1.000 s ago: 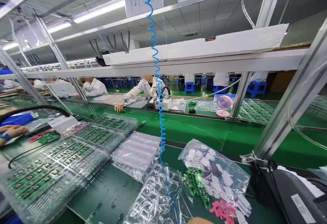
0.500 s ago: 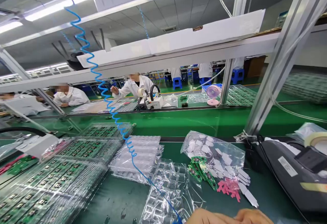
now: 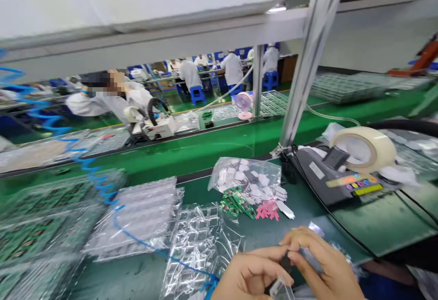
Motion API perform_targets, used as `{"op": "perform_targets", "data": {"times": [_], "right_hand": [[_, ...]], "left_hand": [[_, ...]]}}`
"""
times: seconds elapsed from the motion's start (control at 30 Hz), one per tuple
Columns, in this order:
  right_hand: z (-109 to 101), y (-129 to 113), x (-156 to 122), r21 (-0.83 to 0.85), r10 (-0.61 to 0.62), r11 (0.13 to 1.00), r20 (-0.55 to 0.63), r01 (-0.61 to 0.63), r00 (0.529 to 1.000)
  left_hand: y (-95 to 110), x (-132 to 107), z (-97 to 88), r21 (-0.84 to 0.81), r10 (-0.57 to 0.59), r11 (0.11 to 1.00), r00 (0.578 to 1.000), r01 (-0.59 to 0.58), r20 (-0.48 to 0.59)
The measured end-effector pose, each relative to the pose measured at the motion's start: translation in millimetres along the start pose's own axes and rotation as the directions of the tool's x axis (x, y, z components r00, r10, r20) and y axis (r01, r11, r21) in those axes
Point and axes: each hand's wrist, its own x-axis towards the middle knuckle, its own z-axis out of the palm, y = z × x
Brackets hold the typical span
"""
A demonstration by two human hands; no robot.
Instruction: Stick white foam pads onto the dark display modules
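Note:
Both hands meet at the bottom of the view, low over the dark green mat. My left hand (image 3: 248, 275) is curled, its fingers pinching a small black part (image 3: 285, 262) with a clear plastic piece below it. My right hand (image 3: 325, 263) is closed too, its fingertips pressed on the same small part and on a clear film or bag. Just beyond the hands lie green circuit boards (image 3: 236, 202), pink tabs (image 3: 268, 210) and a clear bag of white strips (image 3: 248, 177).
Clear plastic trays (image 3: 198, 245) and bagged trays (image 3: 140, 213) lie to the left, with blurred trays of boards (image 3: 41, 209) further left. A blue coiled hose (image 3: 89, 172) hangs across them. A tape dispenser (image 3: 345, 172) with a tape roll (image 3: 364, 147) stands right. Co-workers sit beyond the green conveyor (image 3: 222, 142).
The view has swung right and down. Both hands have come up into view and closed together on the small part. The tape dispenser is now fully visible.

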Motion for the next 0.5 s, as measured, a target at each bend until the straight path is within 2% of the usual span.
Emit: {"op": "perform_targets", "data": {"times": [0.07, 0.23, 0.33, 0.4, 0.5], "right_hand": [[0, -3, -1, -0.027, 0.016, 0.999, -0.020, -0.017, 1.000], [3, -8, -3, -0.031, 0.096, 0.995, -0.006, -0.096, 0.995], [4, -2, -4, -0.039, 0.109, 0.993, 0.004, -0.109, 0.994], [5, 3, -7, -0.034, 0.100, 0.994, 0.028, -0.099, 0.995], [11, 9, -16, -0.001, 0.187, 0.982, 0.056, -0.187, 0.981]], "left_hand": [[0, -1, 0.3, 0.027, -0.007, 1.000, 1.000, 0.007, 0.007], [3, -6, 1.2, 0.103, -0.070, 0.992, 0.995, 0.077, -0.066], [5, -1, 1.0, 0.086, -0.042, 0.995, 0.997, 0.048, -0.067], [5, 3, 0.9, 0.036, -0.008, 0.999, 0.999, 0.010, -0.042], [7, 1, 0.3, 0.029, -0.021, 0.999, 0.999, 0.019, 0.044]]}}
